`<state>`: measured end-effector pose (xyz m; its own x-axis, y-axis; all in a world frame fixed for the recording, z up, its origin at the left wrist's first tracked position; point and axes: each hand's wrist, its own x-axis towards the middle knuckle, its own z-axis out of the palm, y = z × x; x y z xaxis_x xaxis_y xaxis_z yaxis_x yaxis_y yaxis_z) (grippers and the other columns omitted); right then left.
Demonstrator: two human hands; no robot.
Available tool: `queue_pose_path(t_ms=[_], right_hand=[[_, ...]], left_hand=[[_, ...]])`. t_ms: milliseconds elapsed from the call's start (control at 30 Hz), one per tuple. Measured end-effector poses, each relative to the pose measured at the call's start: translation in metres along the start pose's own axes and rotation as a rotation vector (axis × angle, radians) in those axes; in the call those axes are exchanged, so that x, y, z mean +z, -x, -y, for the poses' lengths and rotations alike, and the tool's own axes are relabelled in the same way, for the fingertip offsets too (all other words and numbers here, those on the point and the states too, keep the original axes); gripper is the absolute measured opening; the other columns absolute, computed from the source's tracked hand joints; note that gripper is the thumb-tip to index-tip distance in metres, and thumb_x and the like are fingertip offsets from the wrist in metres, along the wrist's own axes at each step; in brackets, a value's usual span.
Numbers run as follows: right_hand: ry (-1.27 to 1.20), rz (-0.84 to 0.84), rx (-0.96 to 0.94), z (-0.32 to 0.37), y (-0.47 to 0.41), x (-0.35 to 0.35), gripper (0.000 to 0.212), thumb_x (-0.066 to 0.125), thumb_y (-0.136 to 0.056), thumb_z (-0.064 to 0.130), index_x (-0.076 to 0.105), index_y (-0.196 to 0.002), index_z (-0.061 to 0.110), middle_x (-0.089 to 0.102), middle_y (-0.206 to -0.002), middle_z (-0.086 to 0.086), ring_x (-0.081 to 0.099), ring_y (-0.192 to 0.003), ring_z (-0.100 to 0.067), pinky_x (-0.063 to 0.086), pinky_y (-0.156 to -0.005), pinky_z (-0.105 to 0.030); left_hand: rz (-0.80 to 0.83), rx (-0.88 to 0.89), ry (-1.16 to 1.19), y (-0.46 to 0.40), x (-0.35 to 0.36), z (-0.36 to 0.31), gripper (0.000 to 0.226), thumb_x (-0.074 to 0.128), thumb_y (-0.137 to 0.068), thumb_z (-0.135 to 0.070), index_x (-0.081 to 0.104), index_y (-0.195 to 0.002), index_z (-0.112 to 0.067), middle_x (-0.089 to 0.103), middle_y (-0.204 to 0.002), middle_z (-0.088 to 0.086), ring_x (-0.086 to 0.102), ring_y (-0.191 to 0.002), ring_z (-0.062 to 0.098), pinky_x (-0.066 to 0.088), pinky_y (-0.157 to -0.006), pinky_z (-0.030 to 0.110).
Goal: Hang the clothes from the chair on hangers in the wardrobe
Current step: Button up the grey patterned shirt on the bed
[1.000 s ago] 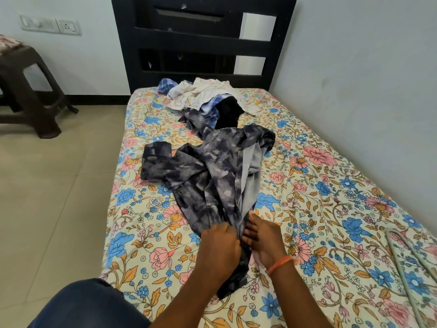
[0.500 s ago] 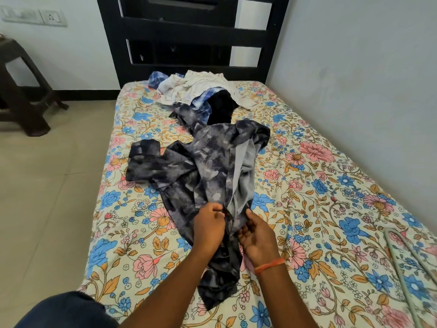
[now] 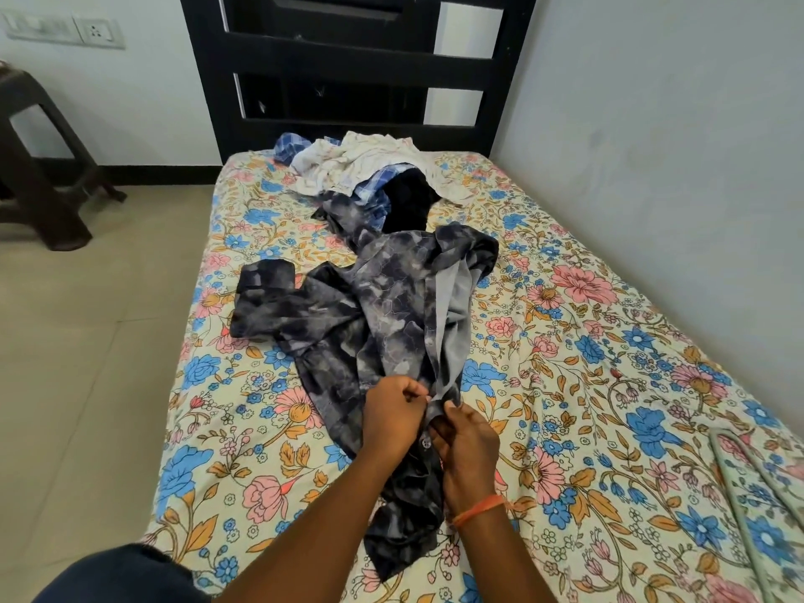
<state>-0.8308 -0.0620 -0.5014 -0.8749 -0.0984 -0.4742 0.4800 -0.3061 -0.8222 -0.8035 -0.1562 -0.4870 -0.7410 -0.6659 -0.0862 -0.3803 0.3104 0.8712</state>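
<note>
A dark grey patterned shirt (image 3: 370, 315) lies spread along the middle of the bed, its pale lining showing at the open front. My left hand (image 3: 391, 417) pinches the shirt's front edge from the left. My right hand (image 3: 465, 446), with an orange thread at the wrist, grips the opposite edge beside a button. The two hands meet at the placket. A pile of other clothes (image 3: 361, 167), white, blue checked and black, sits at the head of the bed. A grey hanger (image 3: 739, 489) lies at the bed's right edge, partly cut off.
The bed (image 3: 587, 385) has a floral sheet and stands against the right wall, with a black headboard (image 3: 348, 63) behind. A dark brown chair (image 3: 39, 167) stands on the tiled floor at far left. My knee shows at the bottom left.
Both hands have shifted a little higher up the shirt's front edges and now pinch them together near a button. The view has tilted slightly down and closer.
</note>
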Motion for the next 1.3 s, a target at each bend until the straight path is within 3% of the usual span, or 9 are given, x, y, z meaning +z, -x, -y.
queue_pose_path(t_ms=[67,200,300,433,600,733,867,1000,1300], right_hand=[[0.128,-0.007,-0.108,-0.005,0.003,-0.001,0.010,0.063,-0.093,0.005,0.067,-0.084,0.002,0.070,-0.076,-0.012,0.065,-0.065,-0.020,0.054,-0.055,-0.028],[0.605,-0.003,-0.490,-0.013,0.023,-0.004,0.012,0.062,-0.094,0.014,0.064,-0.082,0.014,0.067,-0.075,-0.003,0.059,-0.071,-0.025,0.045,-0.062,-0.034],[0.750,0.063,-0.680,-0.017,0.049,-0.014,0.009,0.062,-0.094,0.016,0.065,-0.088,0.022,0.067,-0.080,0.010,0.062,-0.075,-0.008,0.049,-0.063,-0.028],[0.860,0.112,-0.776,-0.035,0.071,-0.037,0.006,0.065,-0.093,0.015,0.068,-0.095,0.020,0.067,-0.084,0.011,0.063,-0.078,-0.006,0.053,-0.065,-0.033],[0.885,0.084,-0.789,-0.032,0.083,-0.034,0.009,0.063,-0.093,0.009,0.065,-0.091,0.018,0.064,-0.085,0.008,0.060,-0.079,-0.009,0.050,-0.066,-0.032],[0.987,0.066,-0.858,-0.020,0.087,-0.022,0.014,0.063,-0.092,0.008,0.055,-0.087,0.018,0.052,-0.081,0.010,0.049,-0.074,-0.002,0.033,-0.060,-0.016],[1.129,0.053,-0.893,-0.014,0.089,-0.016,0.016,0.062,-0.093,0.016,0.049,-0.086,0.021,0.048,-0.079,0.007,0.044,-0.065,-0.006,0.031,-0.053,-0.023],[0.943,0.023,-0.833,-0.011,0.090,-0.011,0.016,0.066,-0.089,0.008,0.057,-0.082,0.018,0.057,-0.079,0.006,0.053,-0.073,-0.006,0.035,-0.060,-0.016],[0.598,-0.134,-0.619,-0.023,0.100,-0.011,0.005,0.069,-0.090,0.018,0.065,-0.090,0.016,0.068,-0.087,0.001,0.063,-0.082,-0.019,0.048,-0.070,-0.032]], left_hand=[[0.009,0.048,0.028,0.005,-0.006,0.001,0.015,0.072,-0.085,-0.012,0.072,-0.077,-0.024,0.065,-0.073,-0.018,0.061,-0.067,-0.006,0.042,-0.060,0.004],[0.082,0.215,-0.011,0.024,-0.025,-0.003,0.016,0.066,-0.088,-0.009,0.070,-0.078,-0.022,0.066,-0.073,-0.015,0.062,-0.070,-0.003,0.047,-0.064,0.011],[0.126,0.311,-0.138,0.042,-0.043,0.001,0.020,0.064,-0.087,-0.013,0.064,-0.071,-0.024,0.064,-0.069,-0.011,0.060,-0.068,0.004,0.045,-0.063,0.016],[0.206,0.332,-0.135,0.072,-0.062,0.015,0.028,0.065,-0.087,-0.013,0.060,-0.065,-0.028,0.059,-0.063,-0.015,0.058,-0.066,0.001,0.036,-0.060,0.007],[0.105,0.311,-0.126,0.088,-0.062,0.013,0.018,0.064,-0.089,-0.019,0.067,-0.071,-0.021,0.065,-0.069,-0.010,0.061,-0.070,0.004,0.045,-0.062,0.015],[0.077,0.247,0.037,0.091,-0.067,0.010,0.013,0.067,-0.086,-0.017,0.072,-0.076,-0.022,0.068,-0.071,-0.013,0.064,-0.067,0.002,0.051,-0.061,0.017],[0.083,0.185,0.225,0.092,-0.071,0.009,0.008,0.072,-0.085,-0.014,0.075,-0.083,-0.021,0.071,-0.075,-0.010,0.064,-0.069,-0.002,0.047,-0.061,0.011],[0.104,0.164,0.303,0.089,-0.070,0.011,0.006,0.073,-0.085,-0.015,0.075,-0.087,-0.020,0.072,-0.078,-0.008,0.065,-0.072,0.000,0.049,-0.066,0.014],[-0.001,0.097,0.296,0.090,-0.064,0.010,0.008,0.072,-0.085,-0.013,0.073,-0.084,-0.020,0.070,-0.077,-0.008,0.065,-0.071,0.001,0.049,-0.062,0.011]])
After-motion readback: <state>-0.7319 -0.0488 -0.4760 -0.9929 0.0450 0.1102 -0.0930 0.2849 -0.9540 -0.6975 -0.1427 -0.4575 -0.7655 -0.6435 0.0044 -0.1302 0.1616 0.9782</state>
